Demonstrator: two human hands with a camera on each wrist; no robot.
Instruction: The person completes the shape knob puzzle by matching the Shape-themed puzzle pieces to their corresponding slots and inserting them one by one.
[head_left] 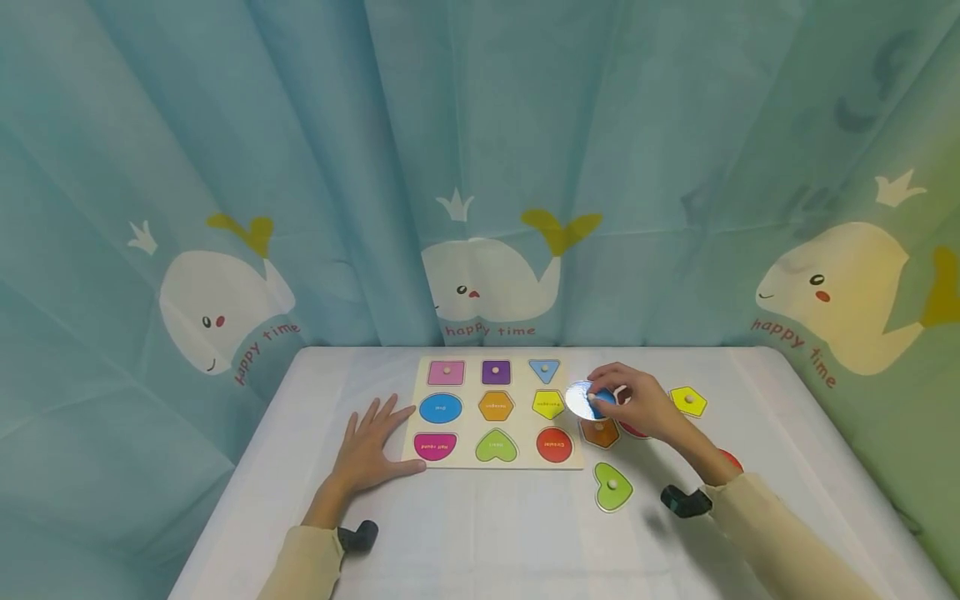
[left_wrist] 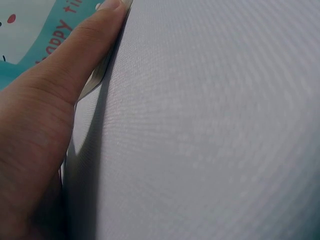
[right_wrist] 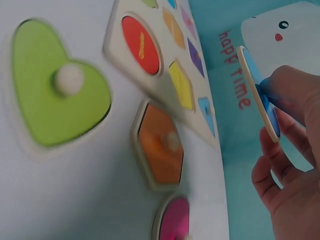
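My right hand pinches a blue oval puzzle piece by its knob, holding it raised above the table just right of the puzzle board. In the right wrist view the oval piece is tilted nearly on edge, the thumb on its blue face. The left hand lies with fingers spread, thumb and a fingertip touching the board's left edge. Knobbed pink, purple and light blue triangle pieces sit in the board's far row. Bare printed shapes, including a blue oval, fill the other rows.
Loose on the table lie a green heart, an orange hexagon, a yellow pentagon, a magenta piece and a red piece partly under the right arm. A whale-print curtain hangs behind the white table.
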